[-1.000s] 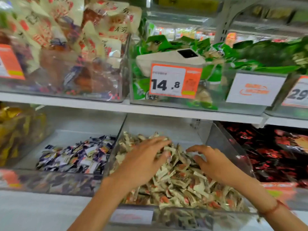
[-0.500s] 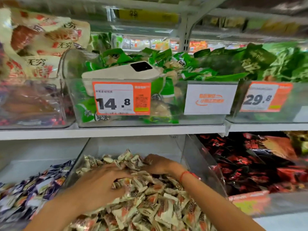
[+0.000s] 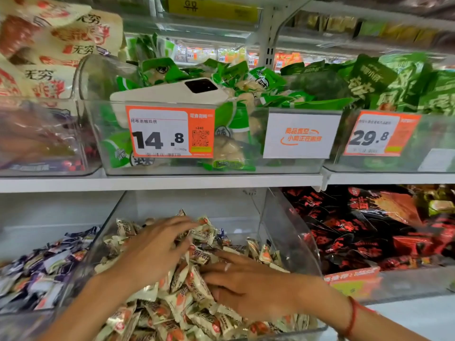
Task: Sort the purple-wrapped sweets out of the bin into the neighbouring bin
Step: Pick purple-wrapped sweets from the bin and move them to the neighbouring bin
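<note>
A clear bin [image 3: 283, 232] on the lower shelf holds a heap of cream-and-orange wrapped sweets [image 3: 197, 306]. One purple-wrapped sweet [image 3: 222, 236] shows near the back of the heap. My left hand [image 3: 152, 254] lies flat on the heap with fingers spread, pointing right. My right hand [image 3: 248, 286] rests palm down on the sweets in front, fingers spread toward the left. Neither hand visibly grips a sweet. The neighbouring bin on the left holds purple-wrapped sweets [image 3: 44, 271].
Black-and-red packets [image 3: 369, 230] fill the bin to the right. The upper shelf [image 3: 160, 183] carries clear bins of green packets [image 3: 234, 80] with a white phone [image 3: 170, 93] on top, and price tags 14.8 [image 3: 170, 131] and 29.8 [image 3: 379, 134].
My right hand has drawn back from the rear of the heap to its front. My left hand has slid further back and right. The camera has come closer.
</note>
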A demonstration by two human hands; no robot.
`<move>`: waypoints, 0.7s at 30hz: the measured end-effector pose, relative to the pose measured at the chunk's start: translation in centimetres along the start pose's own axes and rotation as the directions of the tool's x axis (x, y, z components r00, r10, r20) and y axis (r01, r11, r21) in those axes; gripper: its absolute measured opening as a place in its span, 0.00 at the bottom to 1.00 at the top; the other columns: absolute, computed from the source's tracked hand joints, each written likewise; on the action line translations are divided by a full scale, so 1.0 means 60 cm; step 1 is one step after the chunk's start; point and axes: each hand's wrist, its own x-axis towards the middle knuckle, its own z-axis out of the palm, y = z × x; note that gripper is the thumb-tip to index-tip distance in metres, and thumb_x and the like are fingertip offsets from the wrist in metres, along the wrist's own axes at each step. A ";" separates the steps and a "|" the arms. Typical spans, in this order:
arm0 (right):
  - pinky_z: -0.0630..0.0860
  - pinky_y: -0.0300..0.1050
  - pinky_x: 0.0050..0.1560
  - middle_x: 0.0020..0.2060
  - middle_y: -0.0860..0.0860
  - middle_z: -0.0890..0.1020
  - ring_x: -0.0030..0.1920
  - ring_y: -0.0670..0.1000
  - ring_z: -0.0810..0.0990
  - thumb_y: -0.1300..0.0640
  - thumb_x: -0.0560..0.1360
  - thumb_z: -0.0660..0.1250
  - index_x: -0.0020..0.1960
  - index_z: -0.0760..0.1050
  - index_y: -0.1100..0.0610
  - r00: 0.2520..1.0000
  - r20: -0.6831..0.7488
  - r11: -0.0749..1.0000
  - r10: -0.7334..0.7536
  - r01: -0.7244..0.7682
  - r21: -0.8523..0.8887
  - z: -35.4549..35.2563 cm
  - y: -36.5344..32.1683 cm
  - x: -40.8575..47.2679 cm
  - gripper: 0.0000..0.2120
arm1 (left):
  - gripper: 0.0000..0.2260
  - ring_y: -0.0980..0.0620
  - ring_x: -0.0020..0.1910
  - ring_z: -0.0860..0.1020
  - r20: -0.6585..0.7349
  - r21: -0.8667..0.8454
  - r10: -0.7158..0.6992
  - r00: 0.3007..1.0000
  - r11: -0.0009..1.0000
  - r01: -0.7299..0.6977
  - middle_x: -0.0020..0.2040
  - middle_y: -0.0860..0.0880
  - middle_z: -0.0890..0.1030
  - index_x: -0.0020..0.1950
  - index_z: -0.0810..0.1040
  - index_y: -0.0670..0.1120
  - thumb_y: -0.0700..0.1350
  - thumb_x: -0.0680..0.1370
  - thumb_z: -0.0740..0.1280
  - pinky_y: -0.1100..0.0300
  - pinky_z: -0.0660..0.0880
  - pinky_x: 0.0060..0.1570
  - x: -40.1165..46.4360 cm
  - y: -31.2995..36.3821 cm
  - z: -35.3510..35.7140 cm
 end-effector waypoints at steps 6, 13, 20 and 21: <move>0.63 0.44 0.70 0.69 0.42 0.71 0.68 0.43 0.68 0.51 0.82 0.56 0.65 0.74 0.45 0.996 0.017 0.912 0.086 -0.086 0.401 -0.078 0.034 -0.025 0.14 | 0.19 0.57 0.75 0.55 0.238 0.258 0.003 0.971 0.964 -0.066 0.75 0.62 0.57 0.72 0.64 0.61 0.56 0.83 0.48 0.53 0.50 0.74 0.012 -0.004 0.021; 0.72 0.46 0.63 0.66 0.54 0.75 0.63 0.56 0.75 0.59 0.81 0.59 0.65 0.76 0.58 0.875 -0.065 0.865 0.480 -0.461 0.197 -0.068 0.133 0.116 0.15 | 0.19 0.61 0.74 0.54 0.222 0.237 0.005 0.975 0.970 -0.059 0.73 0.63 0.62 0.73 0.64 0.60 0.56 0.83 0.46 0.57 0.49 0.73 -0.006 -0.002 0.014; 0.73 0.44 0.44 0.53 0.60 0.79 0.48 0.57 0.78 0.58 0.77 0.66 0.60 0.74 0.66 0.781 0.064 0.766 0.622 -0.623 0.161 -0.002 0.164 0.212 0.16 | 0.19 0.64 0.72 0.55 0.172 0.195 -0.020 0.985 0.981 -0.014 0.70 0.66 0.65 0.69 0.69 0.61 0.61 0.81 0.49 0.59 0.56 0.70 -0.016 -0.023 0.000; 0.73 0.45 0.45 0.55 0.61 0.79 0.49 0.58 0.79 0.60 0.76 0.66 0.60 0.73 0.67 0.780 0.041 0.764 0.625 -0.622 0.171 0.001 0.165 0.217 0.15 | 0.18 0.64 0.71 0.57 0.156 0.171 -0.012 0.988 0.985 -0.015 0.70 0.66 0.66 0.68 0.70 0.62 0.61 0.81 0.51 0.59 0.57 0.69 -0.017 -0.022 -0.002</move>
